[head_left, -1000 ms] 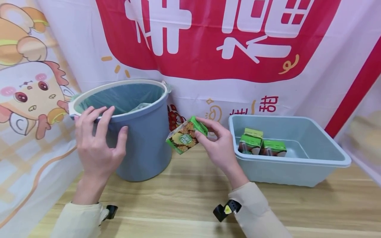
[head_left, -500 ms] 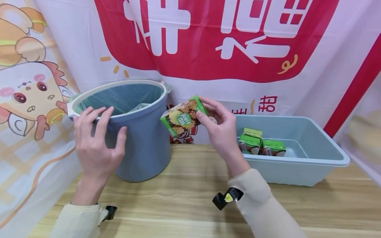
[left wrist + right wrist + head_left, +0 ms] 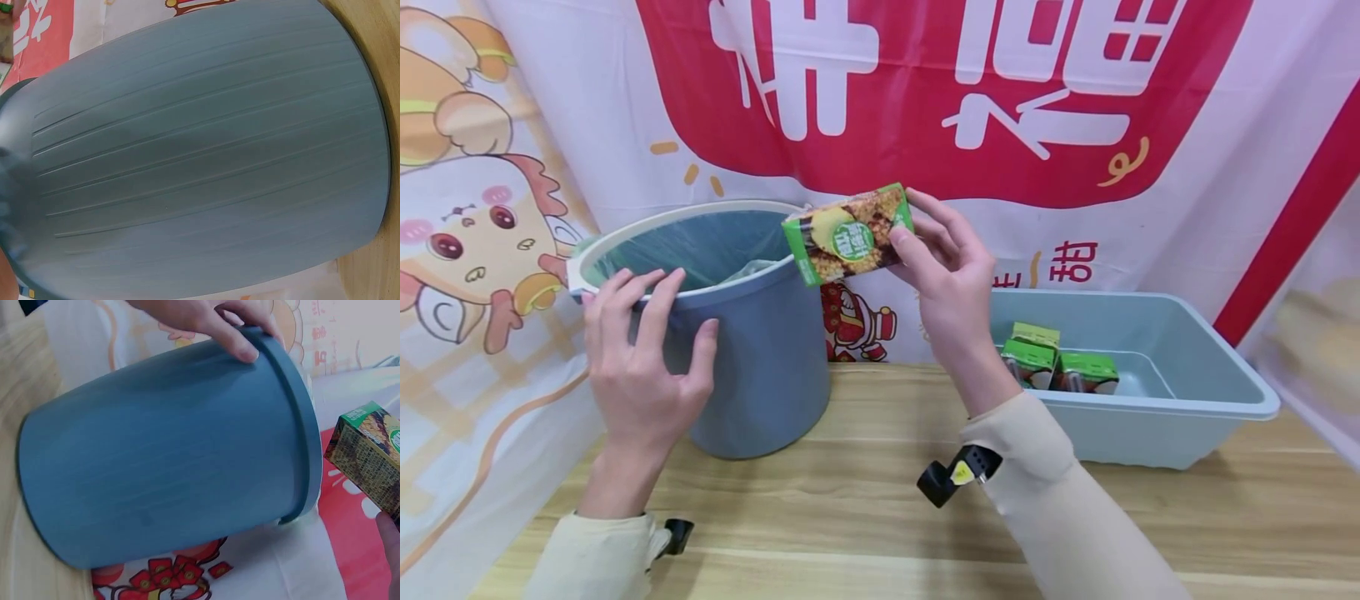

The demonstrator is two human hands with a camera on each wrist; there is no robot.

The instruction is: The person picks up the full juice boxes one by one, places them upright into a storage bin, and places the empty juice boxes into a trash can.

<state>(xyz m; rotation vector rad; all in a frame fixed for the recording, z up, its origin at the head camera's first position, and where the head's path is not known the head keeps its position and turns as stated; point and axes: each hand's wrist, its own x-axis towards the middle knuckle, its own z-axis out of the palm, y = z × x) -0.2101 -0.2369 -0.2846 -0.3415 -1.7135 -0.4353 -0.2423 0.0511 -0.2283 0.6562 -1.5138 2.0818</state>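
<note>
My left hand [image 3: 643, 350] grips the near rim of a blue trash can [image 3: 760, 358], its fingers over the rim and its thumb on the outer side. A thin clear bag lines the can. In my right hand [image 3: 951, 275] is a small drink carton [image 3: 850, 237], green with a picture of yellow fruit, pinched at its right end. It is held up beside the can's right rim, its left end overlapping the rim in the head view. In the right wrist view, the carton [image 3: 369, 453] is apart from the rim.
To the right, a pale blue plastic tub [image 3: 1150, 408] holds 3 small green-topped cartons [image 3: 1033, 358] at its left end. Both containers stand on a wood-grain table [image 3: 850, 500]. Behind them hangs a printed red and white cloth [image 3: 910, 108].
My right hand has lifted the drink carton up and to the left, toward the trash can's rim, and the carton has tipped more level. My left hand has stayed on the rim.
</note>
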